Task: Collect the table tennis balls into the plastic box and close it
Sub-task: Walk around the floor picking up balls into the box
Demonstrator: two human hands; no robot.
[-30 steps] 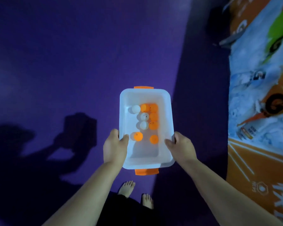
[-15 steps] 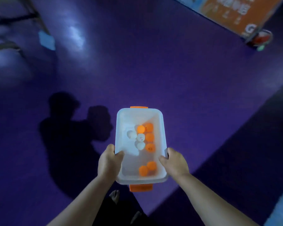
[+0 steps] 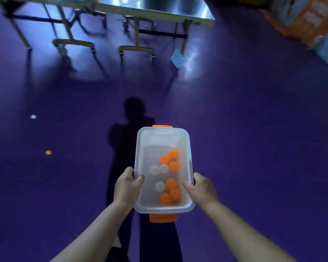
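Left hand (image 3: 128, 186) and right hand (image 3: 202, 189) each clasp a side rim of the lidless box (image 3: 140, 148). Risk: any tilt in carrying spills the loose balls (image 3: 170, 183).

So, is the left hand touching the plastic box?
Touching. The head view shows the left hand gripping the plastic box rim, thumb over its edge.

Table tennis balls (image 3: 170, 183) are contained in the plastic box (image 3: 189, 148), flanked by left hand (image 3: 128, 186) and right hand (image 3: 203, 190); loose balls (image 3: 48, 152) are scattered on the floor (image 3: 254, 129) leftward.
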